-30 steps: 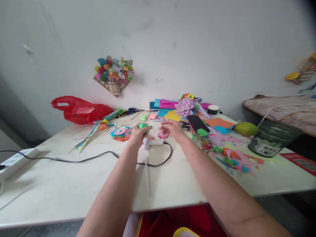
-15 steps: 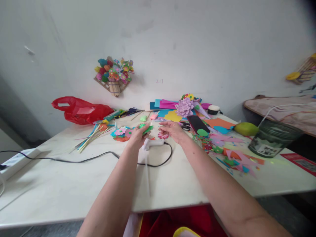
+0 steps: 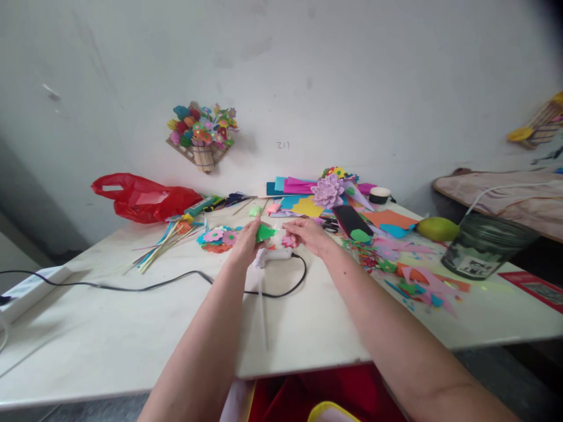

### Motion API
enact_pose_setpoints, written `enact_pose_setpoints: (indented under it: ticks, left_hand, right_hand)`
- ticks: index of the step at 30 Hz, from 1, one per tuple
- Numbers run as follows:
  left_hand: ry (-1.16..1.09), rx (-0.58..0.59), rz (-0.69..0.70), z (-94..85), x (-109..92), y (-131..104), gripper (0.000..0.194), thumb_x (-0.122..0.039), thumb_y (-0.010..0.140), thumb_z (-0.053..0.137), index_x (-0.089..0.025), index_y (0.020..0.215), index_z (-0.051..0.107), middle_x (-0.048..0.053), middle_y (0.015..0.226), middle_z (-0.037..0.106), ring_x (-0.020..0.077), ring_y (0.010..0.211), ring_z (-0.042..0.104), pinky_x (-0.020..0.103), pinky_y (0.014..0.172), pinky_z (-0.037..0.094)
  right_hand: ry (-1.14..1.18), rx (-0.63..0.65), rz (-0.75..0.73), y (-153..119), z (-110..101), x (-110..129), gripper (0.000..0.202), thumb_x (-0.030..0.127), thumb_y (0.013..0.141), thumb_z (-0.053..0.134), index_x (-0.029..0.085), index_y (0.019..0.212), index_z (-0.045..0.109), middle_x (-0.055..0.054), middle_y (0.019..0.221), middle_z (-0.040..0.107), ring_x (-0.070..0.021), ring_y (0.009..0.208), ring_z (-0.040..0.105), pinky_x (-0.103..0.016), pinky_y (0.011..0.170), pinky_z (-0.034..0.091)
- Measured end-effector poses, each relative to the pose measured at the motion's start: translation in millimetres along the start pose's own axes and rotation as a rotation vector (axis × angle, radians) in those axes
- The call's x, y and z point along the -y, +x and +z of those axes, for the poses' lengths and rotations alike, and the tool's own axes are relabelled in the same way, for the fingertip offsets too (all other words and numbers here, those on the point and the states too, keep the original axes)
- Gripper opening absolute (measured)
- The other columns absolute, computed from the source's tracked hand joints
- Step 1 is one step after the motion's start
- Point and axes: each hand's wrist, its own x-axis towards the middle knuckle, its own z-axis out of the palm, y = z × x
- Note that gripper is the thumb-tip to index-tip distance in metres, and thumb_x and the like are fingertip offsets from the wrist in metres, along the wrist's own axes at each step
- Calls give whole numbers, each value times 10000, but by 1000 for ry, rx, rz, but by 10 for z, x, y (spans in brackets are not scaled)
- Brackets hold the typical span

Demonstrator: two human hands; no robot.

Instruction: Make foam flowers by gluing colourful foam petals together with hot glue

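Two hands over the table (image 3: pixel 145 334), one small green packet (image 3: pixel 264 232) between them. The packet seems soft and thinly wrapped (clear film appears to show at its right end, though blur makes that uncertain).

Possible trouble: a sharp pull on the film could split it all at once and spill whatever is inside. The white glue gun (image 3: pixel 277 254) lies directly below on the surface, so anything dropped might land on it. Cannot tell if the gun is hot; if so, a sinking wrist or fingertip could be burned. Its black cord (image 3: pixel 153 287) runs from the power strip (image 3: pixel 37 284) by the left edge and passes beneath the left forearm; a snag there could drag the gun sideways.

Position: left hand (image 3: pixel 246 241) grips the packet by its left side, thumb uppermost, green part exposed toward the right. Right hand (image 3: pixel 309 234) is just beside the packet's right end, thumb and fingertips drawn together; cannot tell whether they pinch the film. Packet is held above the surface, farther from the near edge than the gun. A pink foam flower (image 3: pixel 288 241) lies below the right fingertips.
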Motion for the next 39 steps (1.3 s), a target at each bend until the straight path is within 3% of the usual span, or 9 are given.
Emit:
enact_pose_setpoints:
  ticks: [5, 10, 15, 19, 23, 28, 30, 34, 39]
  left_hand:
    - [77, 40, 29, 27, -25, -40, 416, -541, 658, 585, -129, 716, 594, -9, 570, 463, 71, 488, 426, 163, 381, 316]
    - [26, 99, 56, 35, -11, -18, 435, -532, 690, 563, -116, 808, 603, 9, 581, 509, 89, 498, 479, 181, 406, 358]
    - [-55, 88, 91, 32, -27, 16, 468, -528, 701, 553, -133, 950, 571, 92, 848, 613, 153, 651, 597, 212, 467, 426]
    - [-8, 4, 111, 6, -37, 27, 483, -535, 723, 519, -152, 1014, 561, 137, 1058, 589, 175, 761, 604, 229, 507, 454]
    - [24, -54, 125, -32, -23, 42, 491, -546, 723, 506, -162, 1023, 563, 138, 1079, 594, 175, 786, 598, 226, 516, 451]
    - [32, -76, 118, -47, -14, 61, 499, -555, 716, 504, -155, 1008, 570, 135, 1034, 614, 172, 762, 597, 229, 503, 444]
    - [34, -82, 116, -46, -11, 66, 508, -564, 712, 504, -150, 998, 571, 137, 1020, 617, 171, 751, 596, 229, 496, 441]
    - [45, -97, 103, -44, -3, 72, 521, -577, 706, 502, -143, 986, 571, 144, 1006, 622, 173, 744, 596, 229, 495, 439]
    - [53, -102, 97, -40, -4, 70, 528, -587, 693, 506, -147, 978, 573, 140, 989, 630, 171, 738, 598, 232, 502, 436]
  right_hand:
    - [-77, -9, -42, -29, 45, 23, 308, 423, 666, 634, 145, 590, 525, 57, 410, 475, -33, 311, 376, -165, 318, 290]
    - [-114, -142, -101, 4, 34, 14, 232, 317, 648, 629, 151, 539, 509, 61, 402, 455, -32, 289, 334, -172, 283, 248]
    - [-78, -362, -129, 55, -57, 4, 189, 265, 620, 600, 162, 516, 480, 64, 407, 450, -40, 294, 333, -180, 277, 256]
    - [-90, -607, -134, 108, -223, -71, 174, 266, 625, 562, 170, 516, 465, 59, 405, 453, -48, 304, 337, -180, 283, 254]
    - [-347, -802, -88, 144, -456, -215, 173, 275, 658, 504, 171, 519, 503, 44, 373, 439, -86, 322, 389, -205, 331, 317]
    - [-905, -850, -83, 101, -647, -220, 241, 279, 703, 482, 142, 557, 616, -74, 523, 598, -161, 519, 537, -248, 489, 389]
    - [-1002, -881, -123, 86, -663, -169, 267, 265, 731, 457, 137, 586, 641, -107, 604, 637, -182, 605, 566, -261, 555, 404]
    - [-833, -839, -205, 101, -602, -98, 200, 193, 704, 472, 136, 680, 662, -68, 629, 645, -172, 613, 575, -256, 574, 426]
    - [-414, -694, -85, 120, -456, -71, 154, 269, 686, 533, 148, 618, 600, 8, 480, 556, -108, 370, 448, -233, 381, 372]
